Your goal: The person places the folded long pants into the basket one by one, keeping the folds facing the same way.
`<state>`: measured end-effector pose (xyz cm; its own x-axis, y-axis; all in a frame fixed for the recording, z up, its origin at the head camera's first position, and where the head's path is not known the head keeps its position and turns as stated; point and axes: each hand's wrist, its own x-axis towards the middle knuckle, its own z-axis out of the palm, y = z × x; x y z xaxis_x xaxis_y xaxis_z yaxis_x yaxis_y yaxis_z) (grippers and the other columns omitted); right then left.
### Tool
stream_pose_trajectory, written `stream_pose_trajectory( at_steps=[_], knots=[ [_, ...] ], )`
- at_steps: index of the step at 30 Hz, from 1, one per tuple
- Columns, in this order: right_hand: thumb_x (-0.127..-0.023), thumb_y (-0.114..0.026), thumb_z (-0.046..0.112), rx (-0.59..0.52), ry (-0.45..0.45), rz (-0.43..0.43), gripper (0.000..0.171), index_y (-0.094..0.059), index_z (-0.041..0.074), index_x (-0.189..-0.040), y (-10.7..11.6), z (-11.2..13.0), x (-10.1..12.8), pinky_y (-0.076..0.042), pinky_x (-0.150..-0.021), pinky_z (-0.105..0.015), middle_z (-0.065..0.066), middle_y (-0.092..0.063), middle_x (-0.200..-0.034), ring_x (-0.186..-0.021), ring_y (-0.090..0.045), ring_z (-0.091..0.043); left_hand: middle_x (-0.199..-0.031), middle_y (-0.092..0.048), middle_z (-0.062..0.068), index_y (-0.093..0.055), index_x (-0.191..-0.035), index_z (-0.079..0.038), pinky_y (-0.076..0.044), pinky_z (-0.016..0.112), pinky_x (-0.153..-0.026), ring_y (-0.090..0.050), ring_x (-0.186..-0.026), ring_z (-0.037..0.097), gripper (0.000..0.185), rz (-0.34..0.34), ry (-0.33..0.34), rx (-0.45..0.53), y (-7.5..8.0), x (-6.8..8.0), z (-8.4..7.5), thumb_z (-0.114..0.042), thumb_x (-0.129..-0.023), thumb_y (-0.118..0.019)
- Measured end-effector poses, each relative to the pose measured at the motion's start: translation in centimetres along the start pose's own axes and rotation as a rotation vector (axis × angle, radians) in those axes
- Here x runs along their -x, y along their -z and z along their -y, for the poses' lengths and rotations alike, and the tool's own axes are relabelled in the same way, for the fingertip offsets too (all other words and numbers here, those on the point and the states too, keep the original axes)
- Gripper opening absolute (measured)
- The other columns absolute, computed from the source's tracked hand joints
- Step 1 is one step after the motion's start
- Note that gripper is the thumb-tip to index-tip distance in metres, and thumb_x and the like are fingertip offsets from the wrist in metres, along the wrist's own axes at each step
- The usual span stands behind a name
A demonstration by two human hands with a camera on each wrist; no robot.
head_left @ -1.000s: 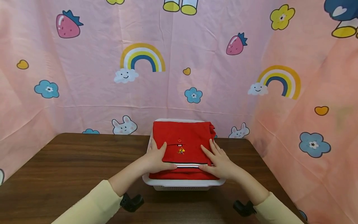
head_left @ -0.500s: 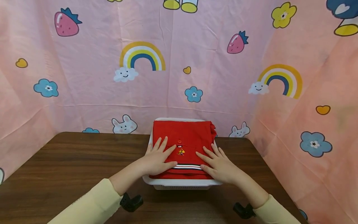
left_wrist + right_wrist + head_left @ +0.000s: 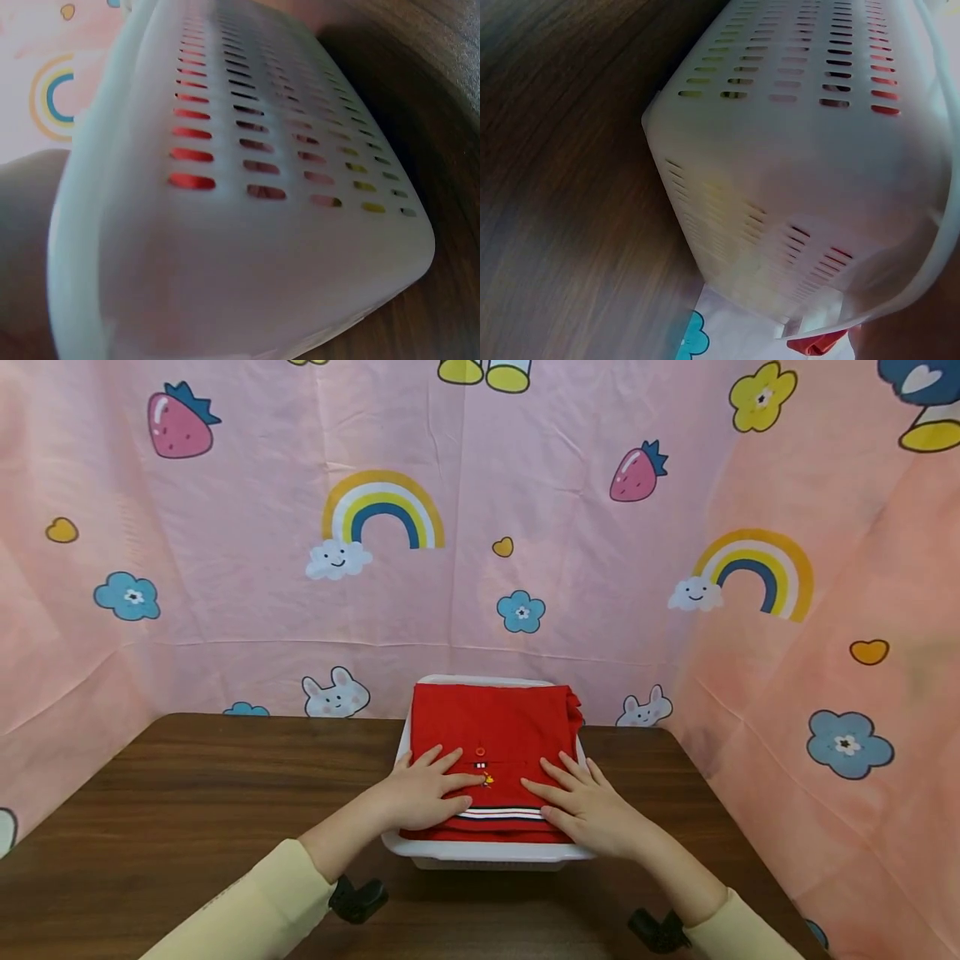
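Note:
A folded red garment (image 3: 498,718) with a button, a small embroidered figure and a striped band lies on top in a white plastic basket (image 3: 495,852). My left hand (image 3: 420,793) rests flat on its left side, fingers spread. On the right side, my right hand (image 3: 592,806) lies likewise, fingers straight and apart. In the left wrist view the slotted wall of the basket (image 3: 187,255) fills most of the picture, with red and other colours behind the slots. The right wrist view also shows the basket (image 3: 780,150), and a bit of red cloth (image 3: 817,343) past its rim.
The basket stands on a dark brown wooden table (image 3: 247,793). Behind and to the sides hangs a pink printed curtain (image 3: 480,468). Black wrist-camera mounts (image 3: 358,900) hang below both forearms.
Both hands have shifted slightly over the garment, their fingers lying further onto it. The garment's button, embroidered figure and striped band have slid a little toward the basket's near rim.

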<state>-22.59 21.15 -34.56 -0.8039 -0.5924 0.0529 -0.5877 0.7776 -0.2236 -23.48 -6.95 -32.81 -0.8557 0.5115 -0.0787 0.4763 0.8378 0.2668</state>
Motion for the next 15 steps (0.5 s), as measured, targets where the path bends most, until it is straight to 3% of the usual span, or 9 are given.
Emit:
stream_pose_trajectory(
  at_steps=[9, 15],
  knots=[
    [-0.096, -0.051, 0.039, 0.002, -0.011, 0.003, 0.048, -0.047, 0.03, -0.143, -0.1, 0.14, -0.04, 0.0, -0.109, -0.061, -0.011, -0.033, -0.152, -0.142, -0.012, -0.036, -0.152, -0.031, 0.011, -0.052, -0.138, -0.033, -0.011, 0.064, -0.106, -0.018, -0.139, 0.038, 0.048, 0.018, -0.034, -0.008, -0.37, -0.32, 0.55, -0.041, -0.092, -0.057],
    [-0.095, -0.053, 0.041, -0.062, -0.028, 0.001, 0.048, -0.049, 0.031, -0.141, -0.27, -0.05, -0.14, 0.002, -0.108, -0.061, -0.011, -0.03, -0.153, -0.143, -0.009, -0.036, -0.153, -0.03, 0.011, -0.052, -0.139, -0.034, -0.01, 0.063, -0.107, -0.017, -0.14, 0.038, 0.05, 0.012, -0.027, -0.035, -0.49, -0.12, 0.46, -0.043, -0.09, -0.059]
  ],
)
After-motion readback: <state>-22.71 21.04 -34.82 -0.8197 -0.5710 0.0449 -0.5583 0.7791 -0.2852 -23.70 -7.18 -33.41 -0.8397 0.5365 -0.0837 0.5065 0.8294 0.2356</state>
